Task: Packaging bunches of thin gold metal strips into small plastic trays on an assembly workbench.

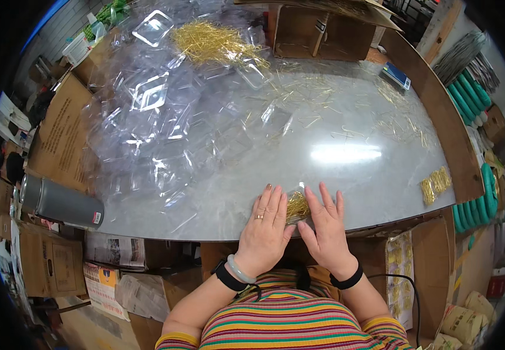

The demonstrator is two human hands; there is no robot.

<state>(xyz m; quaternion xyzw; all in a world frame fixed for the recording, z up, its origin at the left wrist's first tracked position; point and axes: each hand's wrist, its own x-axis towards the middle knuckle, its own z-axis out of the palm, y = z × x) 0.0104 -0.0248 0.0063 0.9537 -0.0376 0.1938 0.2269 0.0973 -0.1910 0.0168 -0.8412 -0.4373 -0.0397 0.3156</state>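
Two hands lie flat near the bottom middle of the frame, at the near edge of a shiny grey table (346,175). Between them sits a small clear plastic box (297,205) full of thin gold pins. The left hand (266,224) presses beside the box with its fingers stretched out (a ring is on one finger). The right hand (324,224) does the same on the other side, and its thumb touches the box. Neither hand is closed around the box; both are open and pushing down at its sides.

In the upper left of the frame is a big heap of empty clear boxes (165,116). A pile of gold pins (214,42) lies at the top middle. More loose pins (398,125) are scattered at the upper right. A grey flask (60,203) lies at the left.
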